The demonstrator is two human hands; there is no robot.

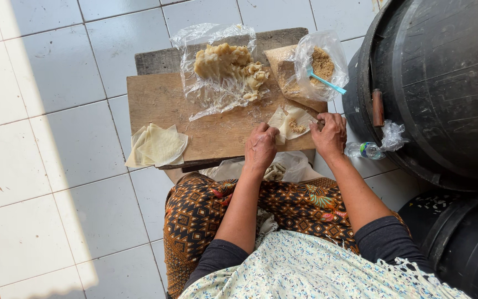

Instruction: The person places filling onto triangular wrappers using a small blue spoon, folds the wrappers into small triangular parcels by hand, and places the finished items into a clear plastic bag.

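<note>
Both hands, left (pixel 261 148) and right (pixel 329 134), pinch a pale square wrapper (pixel 290 123) dotted with brown filling.

Black barrel (pixel 443 83) cut off right

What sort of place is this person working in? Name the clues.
Probably a home kitchen floor or back area: white floor tiles, a low wooden board with wrappers and filling, big black barrels alongside.
</note>
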